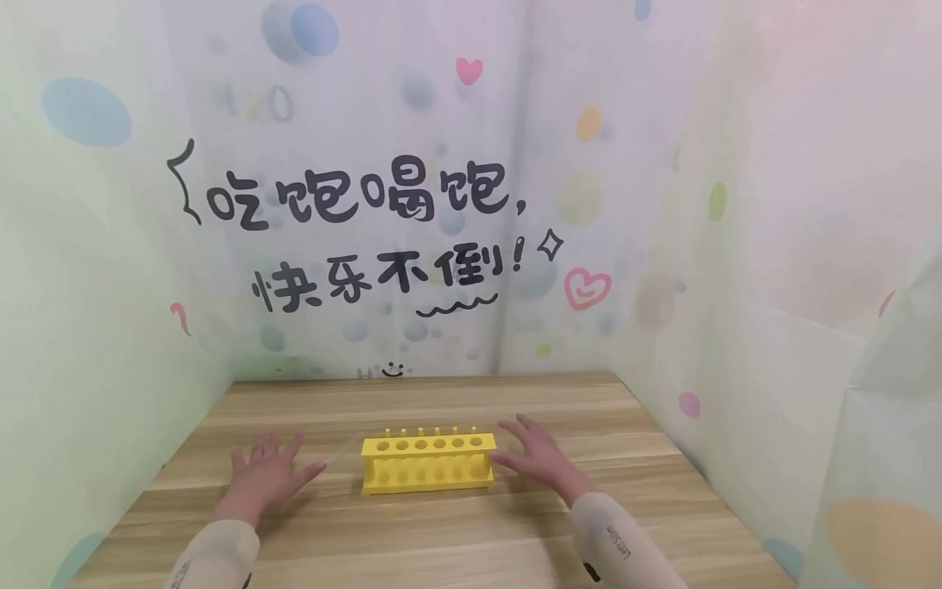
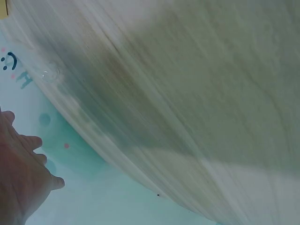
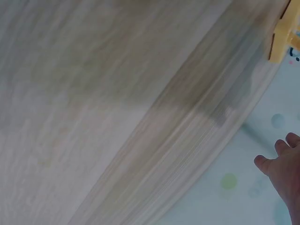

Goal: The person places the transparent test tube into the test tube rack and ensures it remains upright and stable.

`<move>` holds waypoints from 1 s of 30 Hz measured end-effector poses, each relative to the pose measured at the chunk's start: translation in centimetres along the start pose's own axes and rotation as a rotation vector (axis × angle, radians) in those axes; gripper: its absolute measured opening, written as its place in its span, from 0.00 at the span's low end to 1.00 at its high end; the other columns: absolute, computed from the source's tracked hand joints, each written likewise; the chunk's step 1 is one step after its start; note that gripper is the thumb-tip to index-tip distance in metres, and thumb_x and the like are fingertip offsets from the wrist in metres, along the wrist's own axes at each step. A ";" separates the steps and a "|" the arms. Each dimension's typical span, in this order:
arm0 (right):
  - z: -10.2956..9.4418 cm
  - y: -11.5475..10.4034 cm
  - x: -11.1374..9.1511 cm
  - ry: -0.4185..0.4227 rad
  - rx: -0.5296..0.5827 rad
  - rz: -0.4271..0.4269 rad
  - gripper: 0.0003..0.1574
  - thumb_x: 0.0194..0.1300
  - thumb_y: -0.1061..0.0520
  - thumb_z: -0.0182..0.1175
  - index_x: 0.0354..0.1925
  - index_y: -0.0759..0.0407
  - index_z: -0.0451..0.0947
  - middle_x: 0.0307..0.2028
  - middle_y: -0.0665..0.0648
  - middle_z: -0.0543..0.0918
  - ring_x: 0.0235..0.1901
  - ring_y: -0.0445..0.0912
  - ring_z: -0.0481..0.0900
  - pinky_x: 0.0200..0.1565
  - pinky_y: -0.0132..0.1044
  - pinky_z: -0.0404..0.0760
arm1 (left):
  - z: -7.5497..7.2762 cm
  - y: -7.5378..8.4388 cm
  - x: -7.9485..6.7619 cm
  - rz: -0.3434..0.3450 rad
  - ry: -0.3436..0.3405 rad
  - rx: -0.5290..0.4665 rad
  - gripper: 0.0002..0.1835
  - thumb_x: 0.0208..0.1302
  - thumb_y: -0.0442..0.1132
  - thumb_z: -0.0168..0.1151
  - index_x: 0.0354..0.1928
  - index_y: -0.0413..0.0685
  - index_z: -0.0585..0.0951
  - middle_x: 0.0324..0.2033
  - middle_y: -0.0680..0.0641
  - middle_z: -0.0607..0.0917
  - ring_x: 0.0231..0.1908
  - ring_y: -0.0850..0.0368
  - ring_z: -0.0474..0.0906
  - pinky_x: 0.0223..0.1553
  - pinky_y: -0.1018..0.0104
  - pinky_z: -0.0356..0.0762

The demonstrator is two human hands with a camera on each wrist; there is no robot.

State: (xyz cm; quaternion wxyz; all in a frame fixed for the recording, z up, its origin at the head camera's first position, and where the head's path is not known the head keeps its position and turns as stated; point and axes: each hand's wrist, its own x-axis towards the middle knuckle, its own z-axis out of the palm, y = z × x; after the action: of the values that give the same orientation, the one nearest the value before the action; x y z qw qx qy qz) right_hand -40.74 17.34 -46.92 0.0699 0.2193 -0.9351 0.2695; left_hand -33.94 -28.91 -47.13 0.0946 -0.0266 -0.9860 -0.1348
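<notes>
A yellow test tube rack stands on the wooden table in the head view, with a row of round holes along its top and a row of short pegs behind. To its left, my left hand is spread with fingers apart, a gap between it and the rack. My right hand reaches in from the right, fingers extended, its fingertips close to the rack's right end. Neither hand holds anything. In the right wrist view a corner of the rack shows at the upper right, above the right hand.
The wooden table ends at a printed curtain with dark lettering, hearts and coloured dots. Similar sheets hang along the left and right sides, and a pale fold hangs close at the right.
</notes>
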 end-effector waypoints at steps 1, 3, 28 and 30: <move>0.0 -0.2 0.1 0.001 0.023 -0.009 0.46 0.58 0.27 0.55 0.67 0.47 0.65 0.71 0.66 0.57 0.69 0.65 0.57 0.64 0.67 0.58 | 0.0 0.1 0.0 0.000 -0.003 -0.003 0.49 0.62 0.72 0.43 0.71 0.40 0.58 0.66 0.18 0.48 0.66 0.19 0.38 0.57 0.22 0.20; 0.0 -0.6 0.2 -0.002 0.063 -0.020 0.44 0.59 0.28 0.56 0.66 0.48 0.66 0.71 0.66 0.57 0.69 0.65 0.57 0.64 0.67 0.59 | -0.1 0.1 -0.1 0.003 -0.004 -0.006 0.48 0.62 0.72 0.43 0.71 0.40 0.58 0.66 0.18 0.49 0.66 0.19 0.38 0.57 0.22 0.20; 0.2 -1.4 0.6 0.054 0.243 -0.021 0.24 0.63 0.41 0.60 0.54 0.50 0.78 0.68 0.70 0.62 0.67 0.68 0.59 0.63 0.69 0.58 | -0.3 0.5 -0.1 -0.002 -0.011 0.005 0.47 0.62 0.72 0.43 0.70 0.40 0.60 0.65 0.20 0.55 0.66 0.19 0.41 0.57 0.20 0.27; 0.2 -1.4 0.6 0.051 0.248 -0.014 0.24 0.63 0.42 0.60 0.54 0.50 0.78 0.68 0.70 0.62 0.67 0.68 0.59 0.62 0.69 0.58 | -0.4 0.6 -0.1 -0.002 -0.019 0.001 0.47 0.62 0.72 0.43 0.70 0.40 0.60 0.65 0.20 0.55 0.66 0.19 0.41 0.57 0.20 0.26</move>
State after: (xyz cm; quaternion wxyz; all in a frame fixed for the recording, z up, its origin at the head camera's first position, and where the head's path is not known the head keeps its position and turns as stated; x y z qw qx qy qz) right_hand -40.63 15.94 -46.33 0.0679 0.2260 -0.8909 0.3880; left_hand -33.72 -28.41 -46.61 0.0850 -0.0270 -0.9869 -0.1342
